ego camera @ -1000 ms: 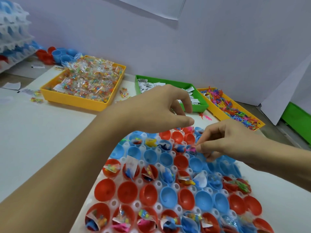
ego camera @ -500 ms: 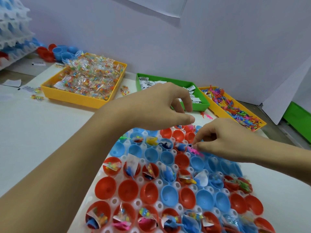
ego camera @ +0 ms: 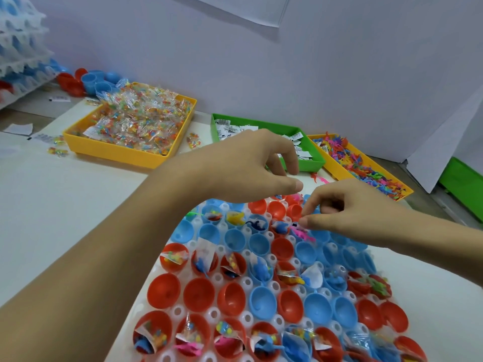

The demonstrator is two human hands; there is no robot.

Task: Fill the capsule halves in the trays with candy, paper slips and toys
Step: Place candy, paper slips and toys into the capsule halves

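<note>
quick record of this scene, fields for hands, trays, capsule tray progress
left hand: raised above the capsule tray, fingers curled, nothing seen in it
right hand: pinches a pink toy and a paper slip over the far rows
capsule tray: red and blue halves; some filled, several empty
yellow bin: wrapped candy
green bin: paper slips
orange bin: small toys

Head-worn view, forward-down, close over table (ego camera: 52, 205)
</note>
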